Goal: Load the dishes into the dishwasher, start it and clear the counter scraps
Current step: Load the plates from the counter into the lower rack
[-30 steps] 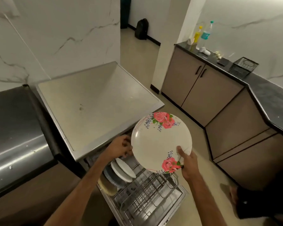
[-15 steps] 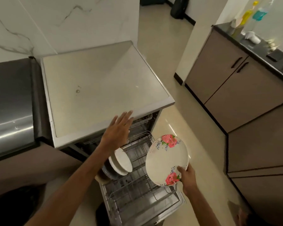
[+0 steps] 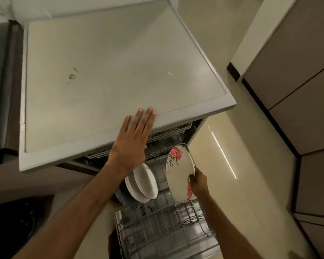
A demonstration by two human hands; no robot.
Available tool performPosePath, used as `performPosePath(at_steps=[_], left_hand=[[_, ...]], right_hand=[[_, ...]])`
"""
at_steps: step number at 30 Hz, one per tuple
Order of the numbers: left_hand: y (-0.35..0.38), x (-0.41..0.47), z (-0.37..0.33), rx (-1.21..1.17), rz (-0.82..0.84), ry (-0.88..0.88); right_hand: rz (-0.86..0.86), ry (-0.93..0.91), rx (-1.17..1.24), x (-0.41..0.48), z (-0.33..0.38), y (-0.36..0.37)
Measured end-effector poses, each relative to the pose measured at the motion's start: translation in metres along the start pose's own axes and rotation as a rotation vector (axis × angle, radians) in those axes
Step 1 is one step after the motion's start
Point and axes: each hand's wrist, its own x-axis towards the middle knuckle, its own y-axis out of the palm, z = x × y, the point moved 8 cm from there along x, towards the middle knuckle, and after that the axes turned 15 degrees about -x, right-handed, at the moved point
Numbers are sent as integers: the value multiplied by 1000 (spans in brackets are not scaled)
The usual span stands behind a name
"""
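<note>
1. Loading is under way. The right hand (image 3: 198,182) grips the flowered plate (image 3: 178,171) by its lower rim, held on edge over the dishwasher rack (image 3: 157,227), near two slotted white plates (image 3: 144,182).
2. The left hand (image 3: 133,141) holds nothing, with its fingers straight at the tabletop (image 3: 110,71) edge.
3. The next move is probably to lower the rim between two tines.

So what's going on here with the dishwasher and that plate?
A person is loading a dishwasher. The right hand grips a floral plate by its rim, holding it on edge at the pulled-out lower rack; whether it sits in the tines yet is unclear. White plates already stand in the rack beside it. The left hand lies open, fingers straight, at the front edge of the dishwasher top.
</note>
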Motion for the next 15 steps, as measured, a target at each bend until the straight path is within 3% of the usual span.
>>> performPosePath(at_steps=[6, 15], left_hand=[[1, 2, 2, 7, -7, 33], [2, 1, 0, -2, 37, 16]], right_hand=[[55, -32, -147, 52, 3, 68], [119, -35, -302, 76, 14, 108]])
